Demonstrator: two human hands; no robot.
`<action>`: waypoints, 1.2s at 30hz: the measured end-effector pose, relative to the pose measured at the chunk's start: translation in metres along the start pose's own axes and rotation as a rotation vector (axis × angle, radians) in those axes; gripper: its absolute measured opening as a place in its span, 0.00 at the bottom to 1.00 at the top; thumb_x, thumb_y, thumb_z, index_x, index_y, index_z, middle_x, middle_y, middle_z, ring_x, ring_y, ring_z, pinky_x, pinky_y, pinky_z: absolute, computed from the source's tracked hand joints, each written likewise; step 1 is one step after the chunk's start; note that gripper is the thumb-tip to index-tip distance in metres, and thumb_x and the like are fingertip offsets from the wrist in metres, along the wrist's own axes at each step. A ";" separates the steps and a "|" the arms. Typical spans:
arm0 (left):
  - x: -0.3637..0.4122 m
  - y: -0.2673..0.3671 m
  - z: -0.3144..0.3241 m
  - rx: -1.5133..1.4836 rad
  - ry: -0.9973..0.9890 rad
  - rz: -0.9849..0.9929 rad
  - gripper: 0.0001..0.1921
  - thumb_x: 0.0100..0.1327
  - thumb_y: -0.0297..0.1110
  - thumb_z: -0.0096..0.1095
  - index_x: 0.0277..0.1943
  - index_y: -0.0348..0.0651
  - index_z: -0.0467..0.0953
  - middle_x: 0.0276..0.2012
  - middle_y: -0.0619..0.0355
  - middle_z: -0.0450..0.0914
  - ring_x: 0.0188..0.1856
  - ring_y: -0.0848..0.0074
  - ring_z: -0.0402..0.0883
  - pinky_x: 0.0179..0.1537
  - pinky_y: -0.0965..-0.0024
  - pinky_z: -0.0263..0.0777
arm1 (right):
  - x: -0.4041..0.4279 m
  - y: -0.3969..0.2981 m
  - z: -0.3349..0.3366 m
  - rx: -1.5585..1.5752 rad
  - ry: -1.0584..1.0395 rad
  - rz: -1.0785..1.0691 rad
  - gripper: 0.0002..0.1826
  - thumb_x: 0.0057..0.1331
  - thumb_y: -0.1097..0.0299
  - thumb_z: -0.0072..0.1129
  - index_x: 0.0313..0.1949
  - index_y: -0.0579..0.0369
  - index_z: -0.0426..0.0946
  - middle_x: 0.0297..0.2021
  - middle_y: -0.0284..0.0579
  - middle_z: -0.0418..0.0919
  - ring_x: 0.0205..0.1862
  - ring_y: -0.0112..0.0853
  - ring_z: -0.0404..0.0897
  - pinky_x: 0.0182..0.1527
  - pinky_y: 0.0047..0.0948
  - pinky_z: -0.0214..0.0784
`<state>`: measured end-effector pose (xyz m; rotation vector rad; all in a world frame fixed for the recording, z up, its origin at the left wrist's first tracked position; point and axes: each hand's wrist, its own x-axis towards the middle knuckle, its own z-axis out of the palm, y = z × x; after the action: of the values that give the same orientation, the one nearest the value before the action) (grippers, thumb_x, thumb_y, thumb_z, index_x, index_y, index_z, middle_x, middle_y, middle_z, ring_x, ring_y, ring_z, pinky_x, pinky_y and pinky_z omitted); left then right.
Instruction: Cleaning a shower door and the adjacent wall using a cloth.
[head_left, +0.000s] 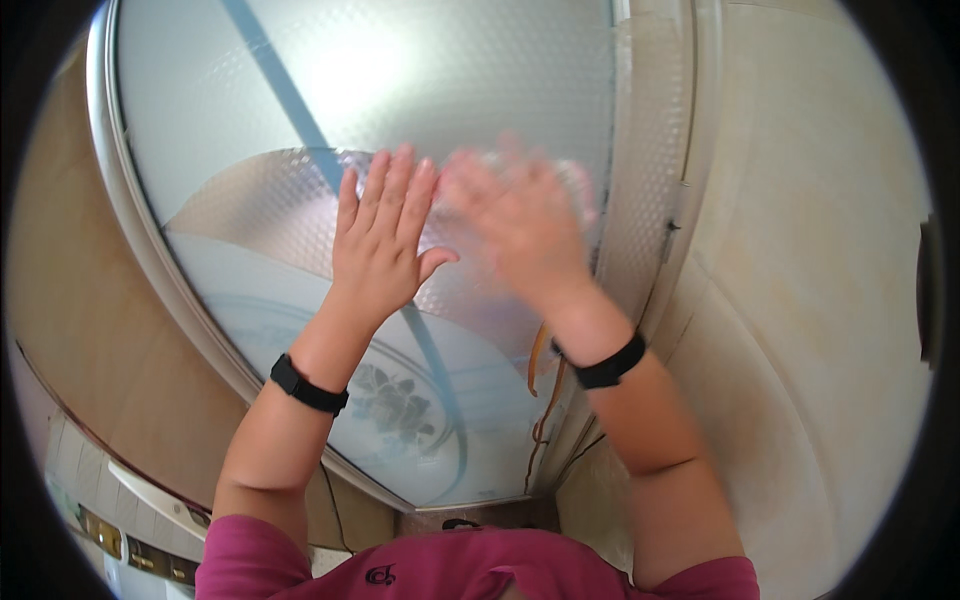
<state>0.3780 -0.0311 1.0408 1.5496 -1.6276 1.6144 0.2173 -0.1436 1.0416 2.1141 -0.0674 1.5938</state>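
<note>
A framed glass door panel (472, 67) with a dimpled surface fills the view before me. My left hand (382, 232) lies flat against the glass near its middle, palm down, fingers stretched and thumb out. It holds nothing. To its right, my right hand (517, 217) is blurred by motion over the glass. Under its fingers shows what looks like a pale cloth with pink edges (583, 187), mostly hidden by the hand and too blurred to tell clearly. Each wrist wears a black band.
A silver metal frame (139, 180) borders the glass on the left. Brown strips (551, 405) hang near its lower right. A small dark latch (673, 225) juts from the right jamb. Beige walls (810, 225) stand on the right, and a brown panel (97, 315) on the left.
</note>
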 end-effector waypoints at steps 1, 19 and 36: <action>0.006 0.002 -0.002 0.001 -0.008 -0.010 0.45 0.62 0.70 0.38 0.69 0.39 0.58 0.70 0.45 0.56 0.72 0.53 0.52 0.70 0.49 0.38 | 0.014 0.014 -0.019 -0.034 -0.085 0.066 0.27 0.55 0.71 0.54 0.57 0.46 0.73 0.64 0.37 0.67 0.66 0.47 0.63 0.67 0.49 0.52; 0.016 0.025 0.010 0.080 -0.009 -0.027 0.47 0.61 0.70 0.36 0.71 0.37 0.54 0.72 0.47 0.53 0.74 0.54 0.45 0.71 0.46 0.31 | 0.017 0.068 -0.078 0.305 0.164 0.191 0.22 0.54 0.82 0.50 0.49 0.56 0.78 0.52 0.47 0.77 0.57 0.44 0.73 0.57 0.36 0.67; 0.015 0.027 0.009 0.033 -0.015 -0.042 0.43 0.62 0.64 0.46 0.71 0.41 0.54 0.72 0.48 0.51 0.75 0.54 0.44 0.71 0.46 0.30 | -0.085 0.024 -0.057 -0.255 -0.010 0.476 0.25 0.56 0.83 0.49 0.56 0.60 0.71 0.59 0.53 0.70 0.65 0.52 0.65 0.63 0.44 0.58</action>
<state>0.3540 -0.0526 1.0389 1.6049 -1.5728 1.6199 0.1321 -0.1625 0.9831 1.9956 -0.7866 1.7180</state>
